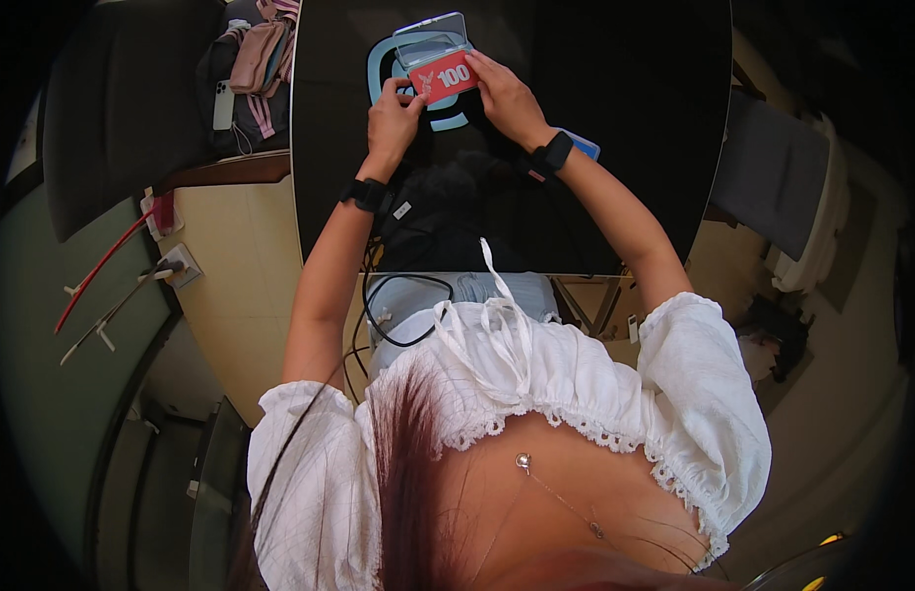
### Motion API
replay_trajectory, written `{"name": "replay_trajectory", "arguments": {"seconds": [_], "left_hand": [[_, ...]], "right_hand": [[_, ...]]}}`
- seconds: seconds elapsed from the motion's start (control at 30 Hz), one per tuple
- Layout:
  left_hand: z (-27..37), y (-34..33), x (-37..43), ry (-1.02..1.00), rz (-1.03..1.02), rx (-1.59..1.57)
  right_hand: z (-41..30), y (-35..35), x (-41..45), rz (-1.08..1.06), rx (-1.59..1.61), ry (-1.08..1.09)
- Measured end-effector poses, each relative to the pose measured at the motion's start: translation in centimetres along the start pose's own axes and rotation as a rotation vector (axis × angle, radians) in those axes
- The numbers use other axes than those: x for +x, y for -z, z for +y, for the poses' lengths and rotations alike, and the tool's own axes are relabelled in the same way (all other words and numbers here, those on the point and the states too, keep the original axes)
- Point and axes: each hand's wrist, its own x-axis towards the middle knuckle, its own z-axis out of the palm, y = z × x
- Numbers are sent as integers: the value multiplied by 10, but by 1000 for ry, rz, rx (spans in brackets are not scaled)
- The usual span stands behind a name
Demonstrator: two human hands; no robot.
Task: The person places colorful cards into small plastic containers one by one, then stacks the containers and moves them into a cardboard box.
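My left hand [393, 122] pinches the lower left corner of a red rectangular card [444, 80] that bears a printed number and a pale figure. My right hand [511, 100] grips the card's right end, fingers along its upper corner. Directly behind the card is a clear plastic box [430, 41] with its hinged lid raised. Whether the card sits partly in the box's base is hard to tell. A blue card or case [581, 143] lies beside my right wrist, partly hidden by it.
Beneath my hands is a glossy black table [620, 66], with pale blue curved bands [378, 68] showing on it. Black cables [409, 343] loop at its near edge. A phone [223, 105] and pink bag [256, 59] lie at left; a grey chair seat [771, 170] stands at right.
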Motion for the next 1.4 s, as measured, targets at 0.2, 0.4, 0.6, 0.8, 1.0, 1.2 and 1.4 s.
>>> {"name": "replay_trajectory", "arguments": {"seconds": [0.2,0.4,0.6,0.8,1.0,1.2,1.4], "left_hand": [[-2,-4,5,-186,96,152],[22,0,-10,-223,172,287],[23,8,-12,-358,43,464],[19,12,-3,-359,14,454],[17,13,0,-325,1,406],[16,11,0,-307,4,383],[24,16,-4,-246,27,323]], "right_hand": [[2,-9,2,-18,-43,-8],[-2,2,9,-48,-154,-16],[13,7,24,-110,-277,108],[16,10,28,-147,-250,101],[25,10,29,-152,-165,89],[28,3,27,-155,-70,15],[32,5,29,-147,171,-154]]}}
